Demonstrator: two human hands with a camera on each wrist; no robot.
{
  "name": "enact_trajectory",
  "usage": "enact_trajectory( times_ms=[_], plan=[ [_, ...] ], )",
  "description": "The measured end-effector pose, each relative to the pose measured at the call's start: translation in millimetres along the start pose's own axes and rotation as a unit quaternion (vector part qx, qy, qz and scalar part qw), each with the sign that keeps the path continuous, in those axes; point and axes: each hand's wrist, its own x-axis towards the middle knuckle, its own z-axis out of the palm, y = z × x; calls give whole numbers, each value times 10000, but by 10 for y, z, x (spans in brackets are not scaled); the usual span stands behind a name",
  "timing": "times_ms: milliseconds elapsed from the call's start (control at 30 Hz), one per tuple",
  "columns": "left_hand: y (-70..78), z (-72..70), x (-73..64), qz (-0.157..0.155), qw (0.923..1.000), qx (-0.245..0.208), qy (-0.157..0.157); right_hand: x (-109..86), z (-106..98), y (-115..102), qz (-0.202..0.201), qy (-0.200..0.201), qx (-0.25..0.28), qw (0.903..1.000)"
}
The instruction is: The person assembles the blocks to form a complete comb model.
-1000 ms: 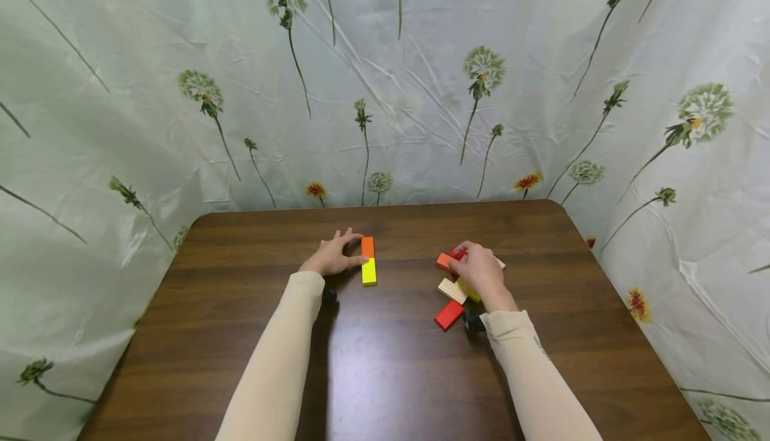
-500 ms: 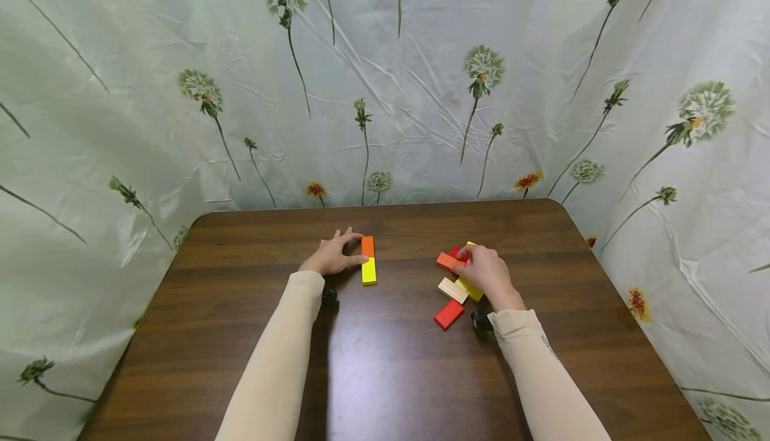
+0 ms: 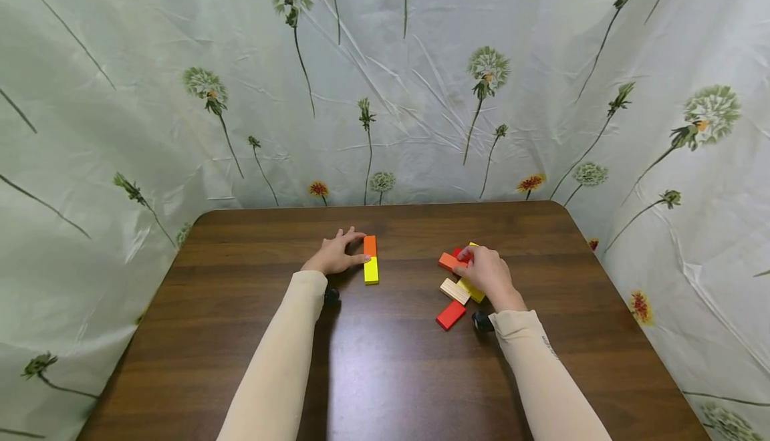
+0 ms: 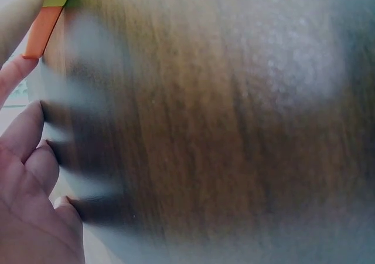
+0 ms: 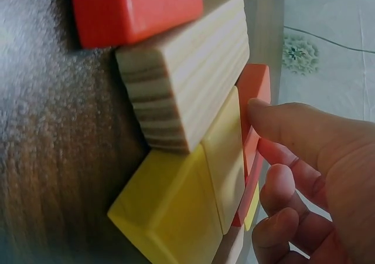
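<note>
On the table's left half, an orange block [image 3: 369, 246] and a yellow block [image 3: 371, 271] lie end to end in a line. My left hand [image 3: 337, 252] rests beside them, its index fingertip at the orange block's far end and the thumb against their left side; the other fingers are spread. To the right, my right hand [image 3: 488, 272] pinches another orange block [image 3: 448, 262] between thumb and index finger. Around it lie a plain wooden block [image 5: 193, 70], yellow blocks [image 5: 170, 205] and a red block [image 3: 450, 315]. The hand partly covers this pile.
A second red block [image 3: 457, 252] shows behind the pinched orange one, with a yellow end beyond it. The brown wooden table [image 3: 385, 374] has a rounded far edge, and a flower-patterned curtain [image 3: 421, 93] hangs behind. Black wrist cameras sit under both wrists.
My right hand has shifted slightly right and towards me, uncovering more yellow and covering the pale block at the pile's right. My left hand keeps its place; the head view has shifted slightly.
</note>
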Motion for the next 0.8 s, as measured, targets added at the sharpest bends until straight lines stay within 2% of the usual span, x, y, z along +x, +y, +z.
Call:
enact_trajectory(
  times_ms=[300, 800],
  plan=[
    [9, -6, -9, 10, 10000, -61, 24, 5, 17, -17, 70, -17, 29, 10000],
    [13, -5, -6, -32, 10000, 64, 45, 23, 43, -55, -80, -7, -22, 10000]
  ],
)
